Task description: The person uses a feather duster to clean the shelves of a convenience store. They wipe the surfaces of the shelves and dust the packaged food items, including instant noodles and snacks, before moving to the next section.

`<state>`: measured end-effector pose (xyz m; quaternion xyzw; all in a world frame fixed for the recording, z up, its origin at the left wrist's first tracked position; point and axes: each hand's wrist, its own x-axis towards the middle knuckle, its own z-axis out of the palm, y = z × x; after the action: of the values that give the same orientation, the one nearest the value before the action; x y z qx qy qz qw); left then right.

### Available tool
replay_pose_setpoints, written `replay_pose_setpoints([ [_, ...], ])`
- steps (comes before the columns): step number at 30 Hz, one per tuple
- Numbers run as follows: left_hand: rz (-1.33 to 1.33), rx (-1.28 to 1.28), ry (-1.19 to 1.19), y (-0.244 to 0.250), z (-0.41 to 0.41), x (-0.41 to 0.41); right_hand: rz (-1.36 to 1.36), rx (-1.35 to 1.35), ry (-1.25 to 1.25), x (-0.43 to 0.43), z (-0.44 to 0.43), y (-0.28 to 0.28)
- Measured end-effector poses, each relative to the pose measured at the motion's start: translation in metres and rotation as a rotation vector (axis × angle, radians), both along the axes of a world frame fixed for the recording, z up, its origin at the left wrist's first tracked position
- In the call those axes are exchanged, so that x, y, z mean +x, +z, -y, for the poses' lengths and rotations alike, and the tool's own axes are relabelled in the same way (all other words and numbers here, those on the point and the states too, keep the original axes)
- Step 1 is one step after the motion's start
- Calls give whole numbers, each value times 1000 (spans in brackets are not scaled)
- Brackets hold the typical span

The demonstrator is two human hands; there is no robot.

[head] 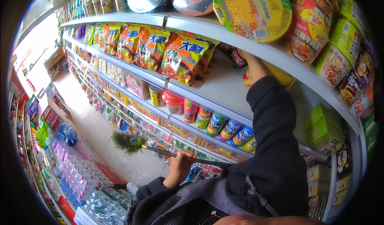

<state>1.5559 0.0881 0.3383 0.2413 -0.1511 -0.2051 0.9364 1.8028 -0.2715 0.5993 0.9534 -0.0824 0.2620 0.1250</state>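
My left hand (180, 166) is closed around the dark handle of a feather duster (129, 142), whose greenish feathers point to the left over the aisle. My right hand (244, 55) reaches under the upper shelf edge, by a dark noodle packet (237, 58); its fingers are mostly hidden, so whether it grips the packet is unclear. Beneath that forearm lies a yellow packet (277, 75). Orange-and-yellow instant noodle bags (183, 58) stand in a row to the left on the same shelf.
Noodle bowls (253, 12) and cups (309, 39) crowd the upper shelf (192, 22), overhanging my right arm. Snack canisters (216, 123) line the shelf below. Green boxes (325, 129) sit at the right. Shrink-wrapped bottles (81, 177) are stacked across the aisle floor (120, 156).
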Motion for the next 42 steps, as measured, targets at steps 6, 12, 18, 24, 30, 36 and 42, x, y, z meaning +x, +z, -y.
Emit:
replay_pose_setpoints([
  [6,-37,28,-16,-1,1,-6,-11,21,50,-11,3,4],
  [12,-32,34,-19,4,-1,-9,-16,66,173,-26,-2,6],
  [18,-35,48,5,5,7,-11,-6,211,391,-57,-3,12],
  [24,-34,88,2,4,16,-11,5,276,639,-64,-36,4],
  [30,-23,153,-2,13,22,-13,8,439,607,-54,-61,-11],
  [36,19,102,-3,5,23,-13,-109,353,502,-69,-87,3],
  [42,21,156,-28,17,25,-14,-248,409,426,-82,-89,9],
])
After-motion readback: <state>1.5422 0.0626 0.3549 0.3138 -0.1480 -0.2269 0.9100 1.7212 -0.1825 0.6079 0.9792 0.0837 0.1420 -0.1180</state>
